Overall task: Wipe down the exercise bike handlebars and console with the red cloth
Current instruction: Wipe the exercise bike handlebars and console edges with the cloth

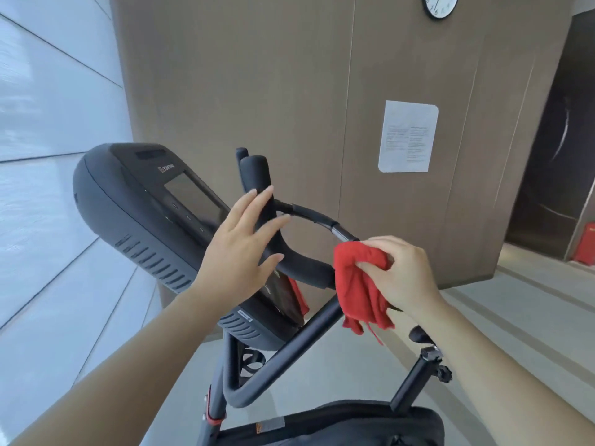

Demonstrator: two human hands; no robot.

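A person's right grip [399, 272] clenches the red cloth [357, 284] against the outer bend of the exercise bike's handlebars [302, 265]. The left grip [244, 243] lies released on the padded bar just to the left of the cloth.

The likeliest fault from here is a patchy wipe. The cloth is wadded into a ball, so probably only a small face of it meets the padding, and the underside of the bend could be passed over. Its loose tails hang below the right grip, above the frame tube and not far from the adjuster knob [446, 375]. A long downward stroke might catch them there and drag the cloth out of the pinch. The left grip covers the stretch of bar it rests on, which would stay unwiped unless it shifts. The console [128, 204], beyond the left grip, carries a screen [193, 194] with small buttons beneath it. A hard pass over that face could press them.

The right grip is turned palm down, wrist raised, with the thumb and curled fingers pinched into the folds at the top of the cloth. The knuckles face the camera. The left grip is spread and straight-fingered, its palm against the inner side of the upright horn. Its fingertips [269, 189] reach to where the thin loop bar [315, 217] leaves the padding, and the thumb points toward the cloth. Both forearms come up from the bottom of the frame, well apart.
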